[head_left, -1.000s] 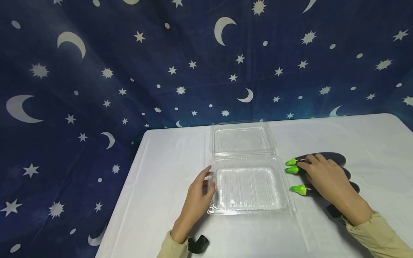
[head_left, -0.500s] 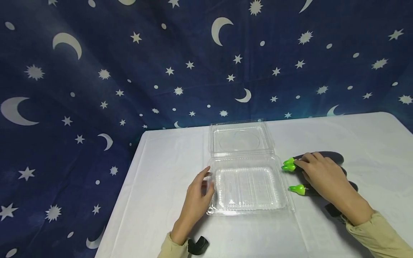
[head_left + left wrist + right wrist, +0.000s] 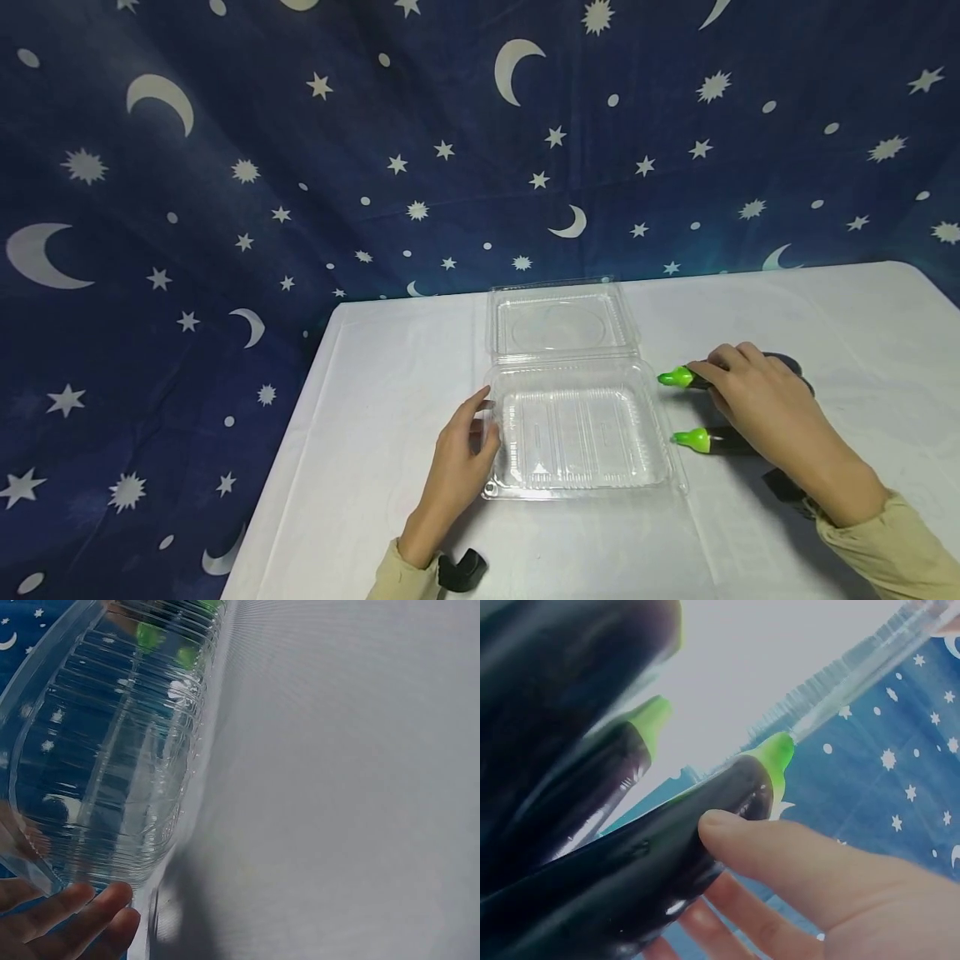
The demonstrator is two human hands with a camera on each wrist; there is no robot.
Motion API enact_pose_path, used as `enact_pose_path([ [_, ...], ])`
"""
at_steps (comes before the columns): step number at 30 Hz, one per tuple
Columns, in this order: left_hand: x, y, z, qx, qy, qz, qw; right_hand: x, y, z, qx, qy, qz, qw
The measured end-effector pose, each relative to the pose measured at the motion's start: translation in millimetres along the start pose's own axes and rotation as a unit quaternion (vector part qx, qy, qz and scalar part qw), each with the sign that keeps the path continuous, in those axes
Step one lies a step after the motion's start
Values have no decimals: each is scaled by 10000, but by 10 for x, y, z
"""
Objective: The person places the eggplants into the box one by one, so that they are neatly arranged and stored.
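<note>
Dark, glossy purple-black skin with a bright green cap marks the long eggplant-shaped piece, which the right hand pinches near the cap, thumb on one side and fingers curled round the other; it lies right of centre in the head view, its tip just beside the container's rim, and whether it is lifted I cannot tell. A second green-capped eggplant lies lower on the white cloth-covered counter, partly under that arm, and the right wrist view shows two other dark bodies beside the held one. The smooth sheen suggests a slippery surface, and the unbent shape a fairly stiff, moderately light piece, though real or moulded I cannot say. A pinch so close to the cap probably leaves the long body free to swing, so a hold nearer the middle should balance better. The clear plastic hinged container, mid-frame with its embossed lid laid back, looks thin, very light and easily creased or slid; its rim is the place to steady it. There the left hand rests against the left edge, fingers loosely spread without clenching.
</note>
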State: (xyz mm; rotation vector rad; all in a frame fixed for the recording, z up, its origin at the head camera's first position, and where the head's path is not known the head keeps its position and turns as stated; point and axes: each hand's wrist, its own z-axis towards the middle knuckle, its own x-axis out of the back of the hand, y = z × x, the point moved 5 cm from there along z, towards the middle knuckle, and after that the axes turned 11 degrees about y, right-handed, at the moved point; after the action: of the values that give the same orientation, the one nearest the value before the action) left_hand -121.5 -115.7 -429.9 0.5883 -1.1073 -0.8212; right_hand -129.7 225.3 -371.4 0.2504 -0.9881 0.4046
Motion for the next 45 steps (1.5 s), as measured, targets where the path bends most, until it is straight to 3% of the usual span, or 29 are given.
enact_pose_path([
  [9, -22, 8, 5, -60, 45, -98, 9999, 86, -2, 53, -239, 1, -40, 9997],
  [28, -15, 11, 9, -66, 103, -166, 9998, 155, -225, 234, 106, -28, 202, 9997],
  [45, -11, 17, 5, -73, 118, -136, 9998, 146, -448, 336, 338, -363, 182, 9986],
])
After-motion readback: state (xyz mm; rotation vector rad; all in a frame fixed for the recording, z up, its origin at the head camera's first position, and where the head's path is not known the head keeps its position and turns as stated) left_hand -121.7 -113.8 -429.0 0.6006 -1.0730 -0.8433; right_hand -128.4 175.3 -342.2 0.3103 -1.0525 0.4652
